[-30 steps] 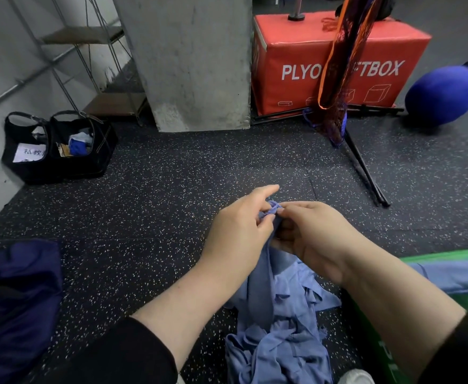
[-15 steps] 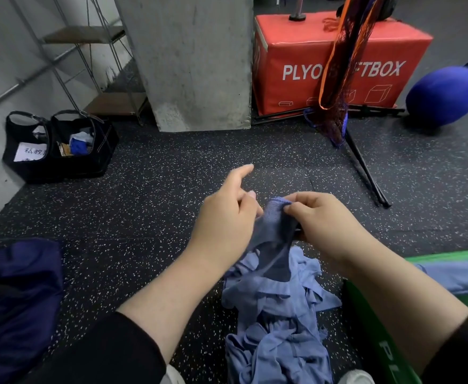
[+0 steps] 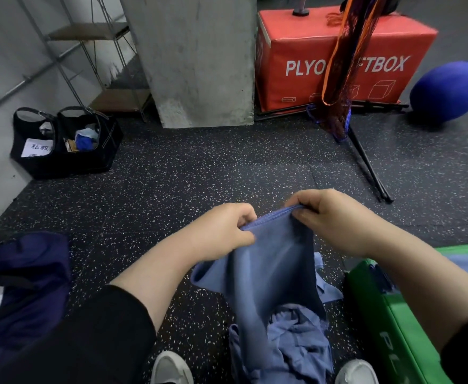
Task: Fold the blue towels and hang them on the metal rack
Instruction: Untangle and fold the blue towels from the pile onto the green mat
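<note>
A blue towel (image 3: 274,261) hangs between my hands above the speckled floor. My left hand (image 3: 221,231) pinches its stitched top edge on the left, and my right hand (image 3: 330,217) pinches the same edge on the right, so the edge is stretched a short way between them. Below it a crumpled heap of blue towels (image 3: 294,339) lies on the floor between my two shoes. Another blue towel (image 3: 465,267) lies on the green box at the right. A metal rack (image 3: 94,59) with wooden shelves stands at the back left by the wall.
A concrete pillar (image 3: 196,59) rises ahead, with a red plyo box (image 3: 338,59) and a blue ball (image 3: 449,90) to its right. A black stand with an orange net (image 3: 343,65) leans there. Black bags (image 3: 63,142) sit at left, a navy bag (image 3: 22,289) nearer, a green box (image 3: 393,322) at right.
My hands have drawn apart along the towel's top edge and lifted it, so the towel now hangs spread open instead of bunched between my fingers.
</note>
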Demonstrator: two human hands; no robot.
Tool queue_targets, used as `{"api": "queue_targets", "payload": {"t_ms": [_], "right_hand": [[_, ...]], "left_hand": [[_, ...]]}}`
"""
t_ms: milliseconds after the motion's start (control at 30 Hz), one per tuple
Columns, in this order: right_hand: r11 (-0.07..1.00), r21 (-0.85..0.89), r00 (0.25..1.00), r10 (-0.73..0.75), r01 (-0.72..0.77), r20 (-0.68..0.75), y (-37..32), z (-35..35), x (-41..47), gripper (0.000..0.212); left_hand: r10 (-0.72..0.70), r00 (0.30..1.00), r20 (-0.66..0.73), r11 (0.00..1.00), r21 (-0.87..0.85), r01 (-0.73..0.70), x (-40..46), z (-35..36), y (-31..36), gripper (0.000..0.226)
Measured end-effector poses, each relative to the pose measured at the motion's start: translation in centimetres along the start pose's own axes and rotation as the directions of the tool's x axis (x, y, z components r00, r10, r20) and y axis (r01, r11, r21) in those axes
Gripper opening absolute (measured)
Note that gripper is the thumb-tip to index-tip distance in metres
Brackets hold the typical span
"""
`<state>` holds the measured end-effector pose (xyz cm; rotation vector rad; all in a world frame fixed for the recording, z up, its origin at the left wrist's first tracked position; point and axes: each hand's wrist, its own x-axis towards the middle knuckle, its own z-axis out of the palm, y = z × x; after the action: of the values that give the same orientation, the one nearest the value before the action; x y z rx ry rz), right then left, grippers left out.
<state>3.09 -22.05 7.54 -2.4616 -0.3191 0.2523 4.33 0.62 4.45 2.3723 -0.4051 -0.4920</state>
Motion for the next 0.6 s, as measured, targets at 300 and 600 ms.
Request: {"api": "queue_targets", "payload": {"t_ms": [300,600], "right_hand": [[0.998,0.030,0.983,0.067,-0.063,-0.173,2.0,-0.7,-0.9,0.021],[0.988,0.078,0.956,0.146,-0.130,-0.255,3.4,-0.8,-1.2,0.017]], "left_hand": [[-0.126,0.989,-0.076,0.985,0.110,0.134,-2.8,-1.7,-2.9,0.025],[-0.205,0.919,-0.336,0.909,0.283,0.307,-3.9,-3.5,-4.6,0.018]]}}
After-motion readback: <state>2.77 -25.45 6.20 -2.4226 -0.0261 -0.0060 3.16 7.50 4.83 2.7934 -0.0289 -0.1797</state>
